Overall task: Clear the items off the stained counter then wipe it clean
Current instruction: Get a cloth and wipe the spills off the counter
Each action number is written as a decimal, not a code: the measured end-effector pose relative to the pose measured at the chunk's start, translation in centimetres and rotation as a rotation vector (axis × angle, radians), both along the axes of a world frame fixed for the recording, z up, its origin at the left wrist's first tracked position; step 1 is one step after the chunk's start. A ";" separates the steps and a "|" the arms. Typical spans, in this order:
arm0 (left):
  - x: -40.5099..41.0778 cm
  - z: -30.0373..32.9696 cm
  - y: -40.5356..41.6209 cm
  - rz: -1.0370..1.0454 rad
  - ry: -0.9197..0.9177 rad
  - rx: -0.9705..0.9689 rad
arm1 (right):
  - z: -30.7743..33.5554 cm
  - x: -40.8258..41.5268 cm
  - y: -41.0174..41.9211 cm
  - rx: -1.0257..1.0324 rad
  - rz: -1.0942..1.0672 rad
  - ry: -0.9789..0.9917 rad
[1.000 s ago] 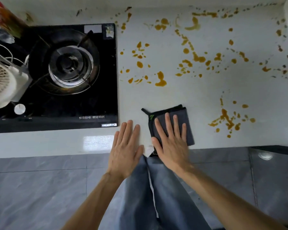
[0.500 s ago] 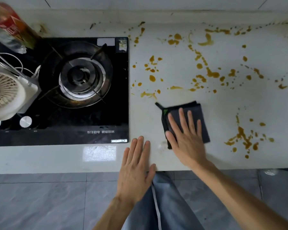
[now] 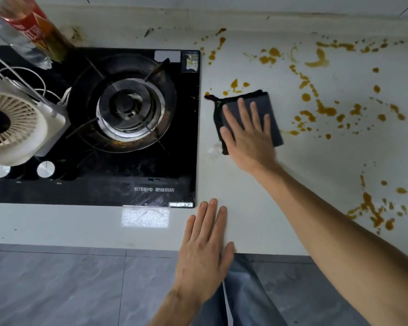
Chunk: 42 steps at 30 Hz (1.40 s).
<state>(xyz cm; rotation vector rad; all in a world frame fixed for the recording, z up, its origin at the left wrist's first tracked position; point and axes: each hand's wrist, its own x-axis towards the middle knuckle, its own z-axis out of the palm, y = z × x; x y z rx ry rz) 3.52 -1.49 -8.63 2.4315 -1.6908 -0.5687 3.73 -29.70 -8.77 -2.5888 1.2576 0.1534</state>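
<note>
A folded dark grey cloth (image 3: 270,109) lies on the white counter (image 3: 245,184) just right of the stove. My right hand (image 3: 247,135) presses flat on the cloth with straight, spread fingers. Orange-brown sauce stains (image 3: 325,110) dot the counter to the right and behind the cloth, with another patch of stains (image 3: 372,208) near the front right edge. My left hand (image 3: 205,248) rests flat on the counter's front edge, fingers straight, holding nothing.
A black glass gas stove (image 3: 151,172) with one burner (image 3: 127,109) fills the left. A white fan (image 3: 12,128) with a cord sits on its left part. A red-labelled bottle (image 3: 31,29) stands at the back left. Grey floor tiles lie below the counter edge.
My right hand has pushed the cloth away from me, toward the wall, over the stains beside the stove; those spots are gone. My left hand stays on the front edge.
</note>
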 end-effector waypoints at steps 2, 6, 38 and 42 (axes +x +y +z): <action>-0.1 0.1 0.0 0.005 0.004 -0.008 | 0.0 -1.4 1.6 -0.010 -0.059 0.019; -0.3 -0.1 0.0 0.017 0.006 -0.029 | 0.2 -3.0 7.3 0.024 -0.035 0.049; -0.2 -1.1 -0.1 0.008 -0.036 -0.096 | -1.1 -10.0 4.6 -0.096 -0.124 0.052; -0.4 -1.1 -0.1 0.015 -0.031 -0.094 | -1.5 -10.5 5.8 -0.107 -0.091 0.042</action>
